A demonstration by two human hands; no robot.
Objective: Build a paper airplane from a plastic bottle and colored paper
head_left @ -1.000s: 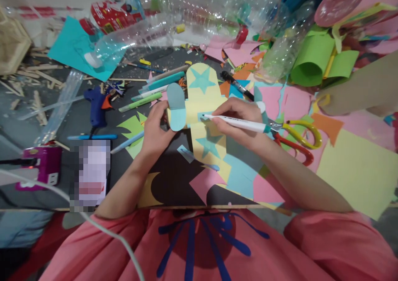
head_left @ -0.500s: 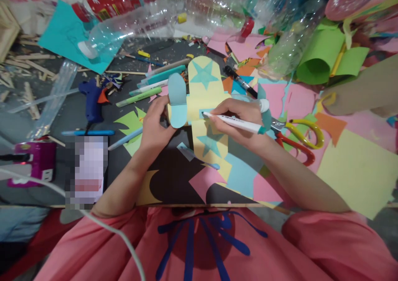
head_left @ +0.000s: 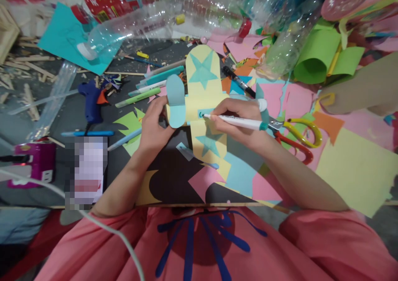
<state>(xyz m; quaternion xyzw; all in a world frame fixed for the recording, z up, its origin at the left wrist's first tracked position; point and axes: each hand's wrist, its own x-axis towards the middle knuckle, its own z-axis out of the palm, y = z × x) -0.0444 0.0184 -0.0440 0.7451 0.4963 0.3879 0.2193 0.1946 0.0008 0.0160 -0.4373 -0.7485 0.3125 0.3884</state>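
A yellow paper model plane [head_left: 192, 103] lies in front of me, with rounded wings bearing teal stars and a light-blue tail piece [head_left: 175, 94] at its left end. My left hand [head_left: 154, 125] is closed around that tail end, fingertips partly hidden behind it. In my right hand [head_left: 238, 107] is a white marker [head_left: 241, 121] with a teal end, held like a pen. Its tip touches a small blue rectangle [head_left: 200, 114] on the plane's body, beside a short curved teal mark. Beyond my right knuckles a white bottle cap [head_left: 263, 105] shows.
Scissors [head_left: 300, 138] with yellow and red handles lie right of my right hand. Several markers [head_left: 164, 75], a blue glue gun [head_left: 91, 100] and a phone [head_left: 90, 169] are at left. Clear plastic bottles [head_left: 133, 25] line the back. Paper scraps [head_left: 207, 181] surround the plane.
A curved teal mark now shows on the blue rectangle by the marker tip. The view has shifted slightly; both hands keep their grips.
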